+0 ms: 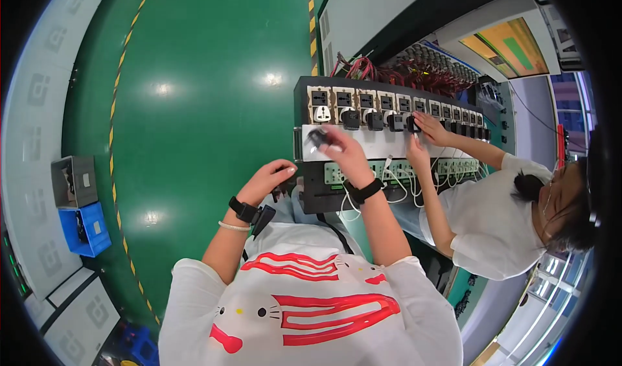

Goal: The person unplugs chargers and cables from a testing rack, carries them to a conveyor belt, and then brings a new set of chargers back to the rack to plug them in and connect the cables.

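Note:
My right hand (346,151) is closed around a black power adapter (318,137), smeared by motion, in front of the leftmost white socket (322,114). My left hand (267,179) hangs lower left, beside the rack's near left corner, with its fingers curled. Whether it holds anything is hidden; a dark shape lies just below it. Along the black test rack (300,97) runs a row of sockets, several with black adapters (350,119) plugged in. Below them a green board strip (334,173) has white cables (388,163) plugged into it.
A co-worker (492,217) on the right has both hands on an adapter (413,125) in the same row. Red wiring (414,74) fills the space behind the rack. Grey (82,181) and blue bins (97,228) stand at the left, beyond a yellow-black floor line (113,171).

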Demonstrator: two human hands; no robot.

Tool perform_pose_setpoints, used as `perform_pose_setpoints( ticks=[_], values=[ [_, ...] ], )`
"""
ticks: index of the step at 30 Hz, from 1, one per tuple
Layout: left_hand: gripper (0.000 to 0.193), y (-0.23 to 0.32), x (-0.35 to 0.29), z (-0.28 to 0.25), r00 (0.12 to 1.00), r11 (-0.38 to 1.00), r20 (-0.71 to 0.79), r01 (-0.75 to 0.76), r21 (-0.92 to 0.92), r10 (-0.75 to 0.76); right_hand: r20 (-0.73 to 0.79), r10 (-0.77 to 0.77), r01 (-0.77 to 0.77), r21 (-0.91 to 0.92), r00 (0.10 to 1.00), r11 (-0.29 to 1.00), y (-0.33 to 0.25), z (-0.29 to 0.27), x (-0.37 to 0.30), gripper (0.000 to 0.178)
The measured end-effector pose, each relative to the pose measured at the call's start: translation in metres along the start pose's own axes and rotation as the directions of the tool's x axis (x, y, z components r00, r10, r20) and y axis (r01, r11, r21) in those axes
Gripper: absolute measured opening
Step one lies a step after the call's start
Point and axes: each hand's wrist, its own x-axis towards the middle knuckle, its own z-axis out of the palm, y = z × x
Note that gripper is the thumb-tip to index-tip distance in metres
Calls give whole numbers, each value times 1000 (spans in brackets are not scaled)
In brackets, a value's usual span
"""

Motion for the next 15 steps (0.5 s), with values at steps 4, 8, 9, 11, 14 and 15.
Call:
perform_pose_setpoints(
  ticks=[4, 8, 9, 11, 14, 15],
  values=[
    [24, 0, -3, -14, 993, 994, -117, -34, -104, 22, -394, -61, -63, -293, 917, 954, -10, 17, 27, 51],
    [25, -6, -7, -18, 985, 990, -171, -38, -135, 14, -387, -243, -36, -589, 889, 807, 11, 26, 33, 52],
    [25, -14, -7, -21, 978, 988, -208, -43, -151, 11, -382, -245, -43, -610, 891, 792, 9, 29, 31, 52],
    [24, -19, -4, -25, 975, 981, -221, -58, -185, 16, -410, -205, -99, -608, 889, 787, 3, 33, 32, 51],
    [24, -18, 7, -28, 965, 968, -259, -93, -234, 30, -410, -194, -95, -587, 891, 804, 3, 34, 28, 49],
    [23, -14, 14, -28, 955, 962, -294, -115, -249, 38, -312, -94, -83, -508, 945, 857, 9, 34, 26, 49]
  ],
)
